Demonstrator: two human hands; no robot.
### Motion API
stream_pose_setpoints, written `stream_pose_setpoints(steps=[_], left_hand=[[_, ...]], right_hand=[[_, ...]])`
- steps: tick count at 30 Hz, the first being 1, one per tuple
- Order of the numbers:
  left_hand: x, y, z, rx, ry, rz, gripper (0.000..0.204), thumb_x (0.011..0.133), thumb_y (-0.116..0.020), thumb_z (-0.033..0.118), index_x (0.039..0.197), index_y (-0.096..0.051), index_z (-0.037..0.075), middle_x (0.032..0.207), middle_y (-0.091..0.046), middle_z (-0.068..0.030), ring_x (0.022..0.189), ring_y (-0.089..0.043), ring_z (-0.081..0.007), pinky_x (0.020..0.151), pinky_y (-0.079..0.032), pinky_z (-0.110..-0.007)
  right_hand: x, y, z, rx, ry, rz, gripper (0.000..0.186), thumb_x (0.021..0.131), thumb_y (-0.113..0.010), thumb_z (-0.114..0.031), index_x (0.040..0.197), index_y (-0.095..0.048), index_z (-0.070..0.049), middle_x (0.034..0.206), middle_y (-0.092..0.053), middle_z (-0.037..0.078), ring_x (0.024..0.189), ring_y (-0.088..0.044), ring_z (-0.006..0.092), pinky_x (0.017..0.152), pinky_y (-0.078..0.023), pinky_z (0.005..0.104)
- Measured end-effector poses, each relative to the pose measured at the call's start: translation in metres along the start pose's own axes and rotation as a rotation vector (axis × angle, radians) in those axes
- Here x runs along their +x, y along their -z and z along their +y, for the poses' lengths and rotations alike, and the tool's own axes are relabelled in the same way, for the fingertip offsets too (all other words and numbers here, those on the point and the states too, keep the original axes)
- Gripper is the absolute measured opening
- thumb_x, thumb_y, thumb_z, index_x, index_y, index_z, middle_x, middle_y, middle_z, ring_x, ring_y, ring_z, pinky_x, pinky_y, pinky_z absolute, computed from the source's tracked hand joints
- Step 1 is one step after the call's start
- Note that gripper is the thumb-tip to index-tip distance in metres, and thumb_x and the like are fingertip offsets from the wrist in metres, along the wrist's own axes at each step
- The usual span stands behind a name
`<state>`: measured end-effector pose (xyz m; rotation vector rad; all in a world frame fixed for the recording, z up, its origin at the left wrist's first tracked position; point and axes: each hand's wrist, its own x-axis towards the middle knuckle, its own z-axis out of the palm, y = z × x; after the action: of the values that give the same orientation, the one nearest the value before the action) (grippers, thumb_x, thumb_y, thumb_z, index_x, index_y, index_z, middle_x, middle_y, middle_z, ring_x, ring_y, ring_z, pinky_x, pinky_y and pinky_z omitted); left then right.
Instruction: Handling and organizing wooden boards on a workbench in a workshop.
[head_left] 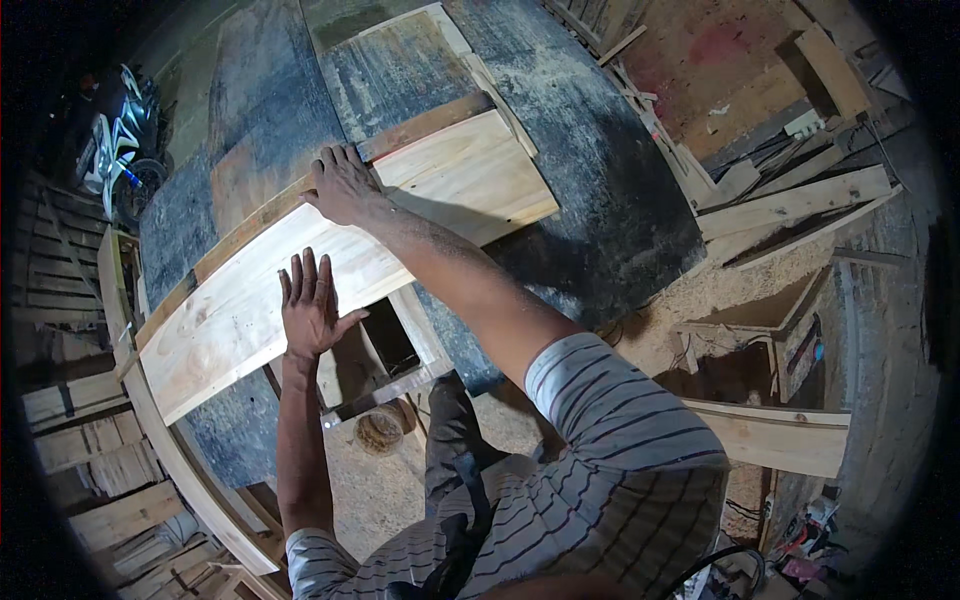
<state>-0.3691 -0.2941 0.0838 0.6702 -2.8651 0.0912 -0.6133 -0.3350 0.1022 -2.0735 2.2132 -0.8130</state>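
Two bare hands, one long pale board, one dark worktable: so we list them. Left hand (312,312): palm down and flat on the pale board (225,315), fingers lightly parted and pointing to the far side, thumb stretched out to the right; forearm nearly straight, rising from the lower edge. Its grip we enter as wide, closed around nothing. Right hand (346,188): farther off and slightly to the right of the left one, back upward, fingers bent across the brown strip (428,127) at the board's far edge; forearm slanting in from the right, over the board. Whether these fingers clasp the strip or merely press on it, we cannot tell. Pale board: lying flat on the dark worktable (610,180), long axis running from near left to far right, one end pointing to each; its far edge follows the strip. Relative to the grip, we find it beneath the left palm, near its near edge, and extending past both hands on either side. Adjoining, we note a wooden frame (428,335) with an opening, just right of the left hand, and a round container (380,432) below it.
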Motion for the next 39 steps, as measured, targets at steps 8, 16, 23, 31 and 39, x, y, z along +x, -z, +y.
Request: stream_pose_setpoints(steps=[8,16,23,31,39], left_hand=[[0.023,-0.004,-0.020,0.018,-0.015,0.018,0.112,0.079,-0.062,0.077,0.155,-0.034,0.000,0.159,-0.031,-0.0310,0.148,-0.028,-0.0505,0.119,-0.022,-0.062],[0.049,-0.009,-0.040,0.010,-0.008,0.039,0.111,0.079,-0.062,0.078,0.154,-0.037,0.000,0.157,-0.034,-0.0305,0.147,-0.030,-0.0487,0.118,-0.022,-0.062],[0.073,-0.013,-0.062,0.031,-0.013,0.028,0.110,0.079,-0.062,0.077,0.155,-0.035,0.001,0.158,-0.033,-0.0303,0.147,-0.030,-0.0492,0.118,-0.023,-0.062],[0.086,-0.018,-0.074,0.062,-0.022,0.033,0.110,0.081,-0.060,0.077,0.155,-0.033,0.001,0.159,-0.032,-0.0295,0.147,-0.029,-0.0495,0.118,-0.024,-0.062],[0.094,-0.020,-0.082,0.052,-0.006,0.017,0.108,0.081,-0.060,0.076,0.154,-0.036,-0.001,0.158,-0.033,-0.0303,0.146,-0.030,-0.0502,0.118,-0.025,-0.062]], right_hand=[[0.027,-0.009,0.011,-0.064,0.015,0.074,0.063,0.099,-0.057,-0.048,0.123,-0.057,0.011,0.128,-0.052,0.027,0.125,-0.044,0.0378,0.108,-0.031,0.0508],[0.057,-0.017,0.025,-0.067,0.015,0.054,0.063,0.099,-0.056,-0.046,0.124,-0.056,0.011,0.128,-0.052,0.026,0.125,-0.044,0.0368,0.108,-0.031,0.0506],[0.087,-0.031,0.039,-0.089,0.059,0.189,0.064,0.099,-0.055,-0.049,0.123,-0.058,0.010,0.126,-0.053,0.026,0.124,-0.045,0.0369,0.107,-0.031,0.0507],[0.102,-0.031,0.044,-0.096,0.023,0.109,0.064,0.099,-0.054,-0.051,0.126,-0.058,0.008,0.128,-0.054,0.026,0.126,-0.045,0.0382,0.109,-0.029,0.0518],[0.117,-0.035,0.047,-0.079,0.001,0.111,0.065,0.098,-0.055,-0.049,0.130,-0.056,0.008,0.134,-0.053,0.026,0.131,-0.043,0.0378,0.113,-0.027,0.0509]])
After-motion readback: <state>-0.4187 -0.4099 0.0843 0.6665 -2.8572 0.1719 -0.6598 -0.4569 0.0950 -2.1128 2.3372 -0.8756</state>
